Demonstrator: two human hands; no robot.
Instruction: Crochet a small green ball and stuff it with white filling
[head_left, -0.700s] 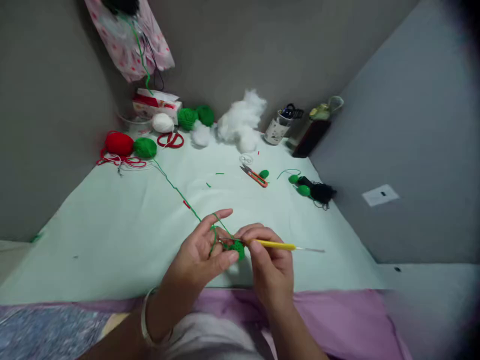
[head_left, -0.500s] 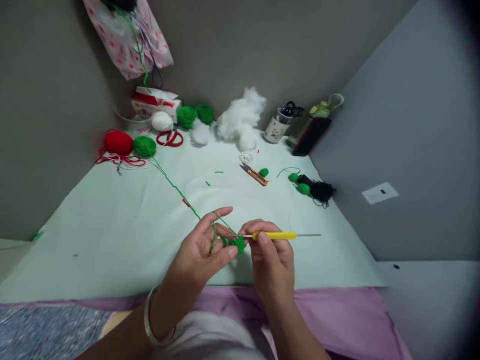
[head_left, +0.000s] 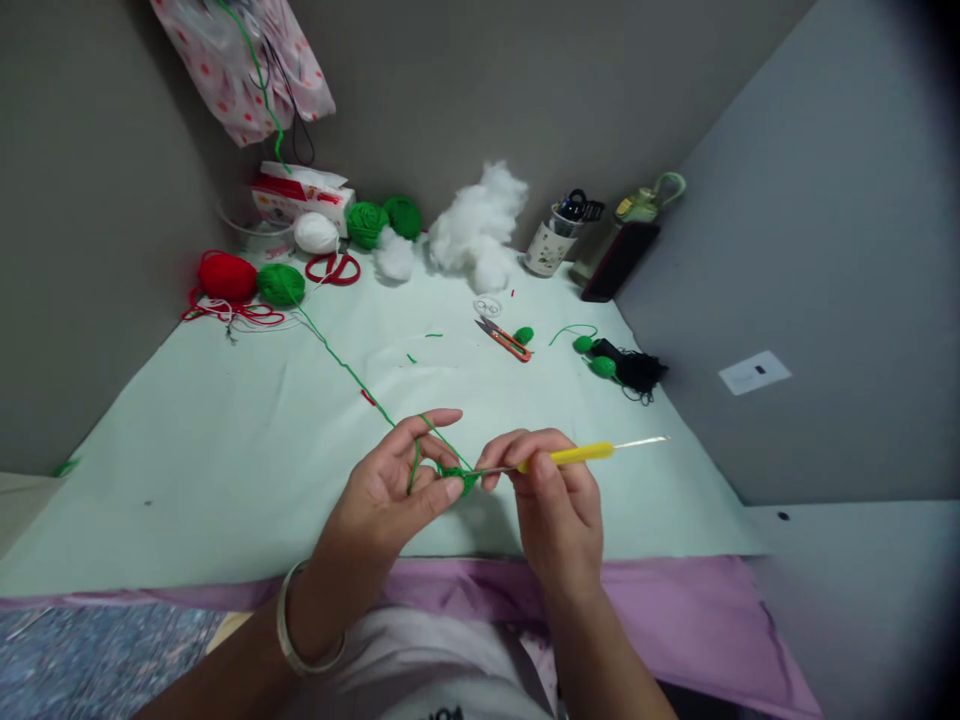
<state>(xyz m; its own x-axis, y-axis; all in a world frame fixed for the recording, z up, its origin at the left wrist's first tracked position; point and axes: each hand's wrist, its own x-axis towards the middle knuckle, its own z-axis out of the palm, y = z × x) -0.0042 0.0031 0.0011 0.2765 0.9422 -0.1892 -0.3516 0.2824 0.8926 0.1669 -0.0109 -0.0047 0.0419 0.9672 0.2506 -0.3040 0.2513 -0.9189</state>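
1. Sheet [head_left: 225, 450], pale green, spreads under both hands and runs well beyond the grip on every side.
2. White stuffing [head_left: 476, 228] lies far beyond the grip, against the back wall.
3. The left hand [head_left: 390, 490] pinches the green crochet piece [head_left: 459, 478] between thumb and fingers, with the index finger raised.
4. The right hand [head_left: 559, 500], just right of that pinch, is closed on the yellow handle of the crochet hook [head_left: 574, 456].
5. The green yarn ball [head_left: 281, 285] rests far up and left of the grip, just beside a red yarn ball [head_left: 226, 277].
6. The hook runs rightward from the piece, rising slightly, and its bare metal tail juts past the right hand.
7. The yarn strand [head_left: 341, 365] leads from the raised index finger away toward the green ball.
8. Orange snips [head_left: 506, 341] lie beyond the grip, slightly right.
9. The piece sits between the two hands, with the hook's working end at it.
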